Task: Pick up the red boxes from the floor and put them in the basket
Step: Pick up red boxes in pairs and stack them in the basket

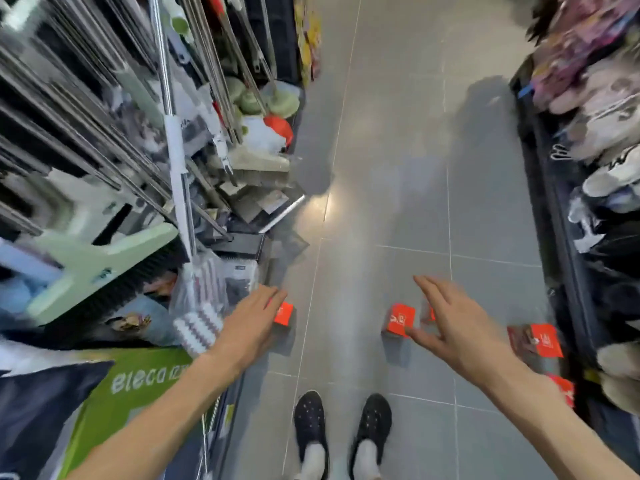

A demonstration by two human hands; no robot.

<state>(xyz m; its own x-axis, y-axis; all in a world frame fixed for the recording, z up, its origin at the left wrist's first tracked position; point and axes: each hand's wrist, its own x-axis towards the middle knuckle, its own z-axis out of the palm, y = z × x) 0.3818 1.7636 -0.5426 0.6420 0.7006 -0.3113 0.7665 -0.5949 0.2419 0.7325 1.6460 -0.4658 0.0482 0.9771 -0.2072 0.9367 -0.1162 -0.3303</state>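
Note:
Several red boxes lie on the grey tiled floor [381,140] of a shop aisle. One red box [284,314] sits at the left, partly covered by my left hand [251,325], which hovers over it with fingers extended. A second red box [400,320] stands in the middle, just left of my right hand [450,323], whose fingers are spread. A small part of another red box [431,313] shows behind those fingers. Two more red boxes [540,341] [564,389] lie at the right by the shelf base. No basket is in view.
Left shelving holds mops, brooms and a green carton [131,386]. Right shelving [554,237] holds slippers and shoes. My two feet in dark shoes [343,420] stand at the bottom centre. The aisle runs ahead between the shelves.

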